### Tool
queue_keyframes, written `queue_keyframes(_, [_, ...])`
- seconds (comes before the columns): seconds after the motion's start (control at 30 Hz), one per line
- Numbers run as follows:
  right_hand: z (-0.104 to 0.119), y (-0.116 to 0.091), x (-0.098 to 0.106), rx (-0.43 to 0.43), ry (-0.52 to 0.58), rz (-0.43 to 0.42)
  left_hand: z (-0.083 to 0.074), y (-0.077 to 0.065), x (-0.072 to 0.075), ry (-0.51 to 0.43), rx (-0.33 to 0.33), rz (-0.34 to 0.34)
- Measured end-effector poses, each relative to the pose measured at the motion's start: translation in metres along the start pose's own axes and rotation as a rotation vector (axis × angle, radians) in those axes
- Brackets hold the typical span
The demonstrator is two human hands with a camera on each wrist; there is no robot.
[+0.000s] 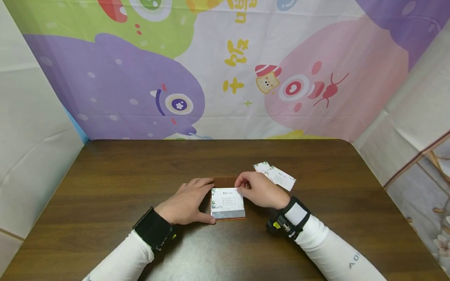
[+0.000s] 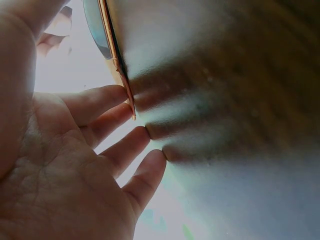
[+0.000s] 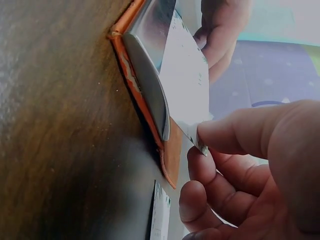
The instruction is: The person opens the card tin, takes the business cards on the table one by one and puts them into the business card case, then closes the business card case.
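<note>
An open card case [image 1: 228,219] with a brown-orange cover and a metal inner part lies on the table. A white business card [image 1: 227,198] with green leaf prints is partly inside the metal part. My right hand [image 1: 261,189] pinches the card's far right corner between thumb and finger; in the right wrist view the card [image 3: 187,75] slants up out of the case. My left hand [image 1: 188,201] holds the case's left side, thumb at the near corner and fingers at the far one. Its fingertips [image 2: 120,93] meet the cover's edge in the left wrist view.
Two more leaf-printed cards [image 1: 283,177] lie overlapping on the brown wooden table [image 1: 140,168], just beyond the right hand. A cartoon-printed cloth [image 1: 218,78] hangs behind the table, with pale cloth on both sides.
</note>
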State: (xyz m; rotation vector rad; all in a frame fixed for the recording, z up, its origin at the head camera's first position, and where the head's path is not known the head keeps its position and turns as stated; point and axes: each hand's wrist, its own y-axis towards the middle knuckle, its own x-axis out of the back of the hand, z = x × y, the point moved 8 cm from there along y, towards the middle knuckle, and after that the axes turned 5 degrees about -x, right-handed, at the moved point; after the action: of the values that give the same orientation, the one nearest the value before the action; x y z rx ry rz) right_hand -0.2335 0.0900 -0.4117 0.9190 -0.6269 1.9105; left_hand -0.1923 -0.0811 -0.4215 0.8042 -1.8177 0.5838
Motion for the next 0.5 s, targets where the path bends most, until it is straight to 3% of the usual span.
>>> queue_keyframes(0.5, [0.0028, -0.0061, -0.0064, 0.029, -0.025, 0.032, -0.0003, -0.0002, 0.0002, 0.014, -0.001, 0.008])
